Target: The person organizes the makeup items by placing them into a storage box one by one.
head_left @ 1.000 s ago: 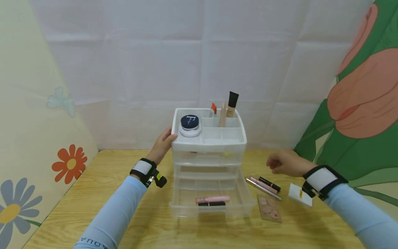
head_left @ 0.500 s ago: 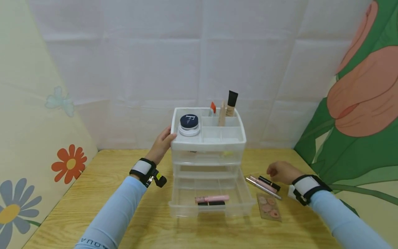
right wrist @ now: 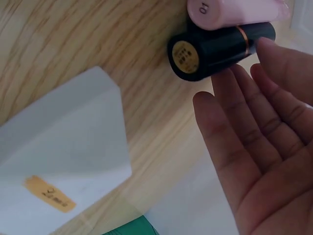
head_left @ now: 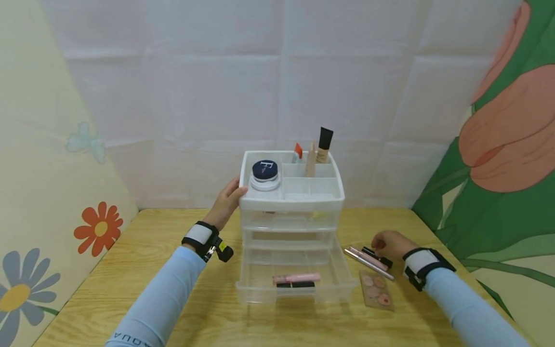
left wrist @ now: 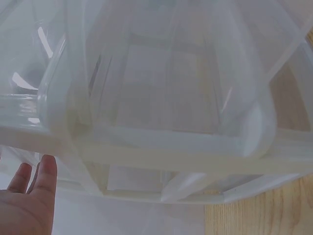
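Note:
My left hand [head_left: 226, 200] rests on the upper left side of a white drawer organizer [head_left: 291, 205], thumb by the top rim and fingers fairly straight in the left wrist view. My right hand [head_left: 393, 244] pinches a black lipstick tube [right wrist: 215, 51] with a gold band, thumb on one side and fingertips on the other. It lies on the table beside a pink tube [right wrist: 239, 12] and a silver-pink pen-like tube [head_left: 369, 263]. The organizer's bottom drawer [head_left: 249, 293] is pulled out, with a pink tube [head_left: 297, 278] and a black tube [head_left: 296, 285] inside.
A palette of round pans [head_left: 376, 290] lies right of the drawer. In the right wrist view, a white box [right wrist: 63, 142] with an orange label sits near my hand. A navy-lidded compact [head_left: 265, 169] and a black-capped tube [head_left: 324, 140] are in the organizer's top tray.
My right hand has come down and toward the viewer, from above the table to the black lipstick tube. The white box has become covered in the head view. My left hand has stayed put.

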A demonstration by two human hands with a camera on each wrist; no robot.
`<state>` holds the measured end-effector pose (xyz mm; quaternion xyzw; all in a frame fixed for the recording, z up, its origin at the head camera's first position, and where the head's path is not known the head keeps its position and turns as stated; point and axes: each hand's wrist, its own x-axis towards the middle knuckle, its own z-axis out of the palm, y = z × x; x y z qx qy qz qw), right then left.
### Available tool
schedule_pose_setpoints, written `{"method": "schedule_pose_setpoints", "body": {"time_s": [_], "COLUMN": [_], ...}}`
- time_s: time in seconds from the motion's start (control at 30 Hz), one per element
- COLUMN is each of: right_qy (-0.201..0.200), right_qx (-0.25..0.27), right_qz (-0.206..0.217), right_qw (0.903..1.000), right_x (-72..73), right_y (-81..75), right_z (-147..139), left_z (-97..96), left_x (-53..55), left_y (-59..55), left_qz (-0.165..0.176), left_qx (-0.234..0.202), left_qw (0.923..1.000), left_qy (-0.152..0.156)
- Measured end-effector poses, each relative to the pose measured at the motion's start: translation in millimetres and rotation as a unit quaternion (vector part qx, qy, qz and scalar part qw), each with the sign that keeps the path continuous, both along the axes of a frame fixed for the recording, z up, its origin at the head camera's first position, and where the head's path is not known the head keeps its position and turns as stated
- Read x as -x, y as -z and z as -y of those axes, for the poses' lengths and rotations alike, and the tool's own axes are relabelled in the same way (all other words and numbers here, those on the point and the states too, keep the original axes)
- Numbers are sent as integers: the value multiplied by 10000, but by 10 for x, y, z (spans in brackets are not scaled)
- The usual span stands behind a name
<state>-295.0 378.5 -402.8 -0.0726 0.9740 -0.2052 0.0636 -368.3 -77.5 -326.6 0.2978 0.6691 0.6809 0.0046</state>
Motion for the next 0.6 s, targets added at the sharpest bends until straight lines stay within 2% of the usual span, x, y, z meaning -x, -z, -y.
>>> {"method": "schedule_pose_setpoints", "body": {"time_s": [0.17, 0.37, 0.6], "right_qy": [9, -107, -249], "right_qx": [35, 71, 91], "right_qz": [104, 153, 197], "right_qw": [9999, 9998, 9995], "right_x": [14, 25, 25], "right_y": [20, 0, 5], "right_z": [11, 17, -17], "left_z": [11, 5, -27], "left_x": [-13, -13, 26], "left_y": [5, -20, -24], "left_qz": [-96, -5, 38], "left_qx": [-27, 57, 72], "left_qw": [9999, 10000, 9999], "left_qy": [25, -26, 97]}}
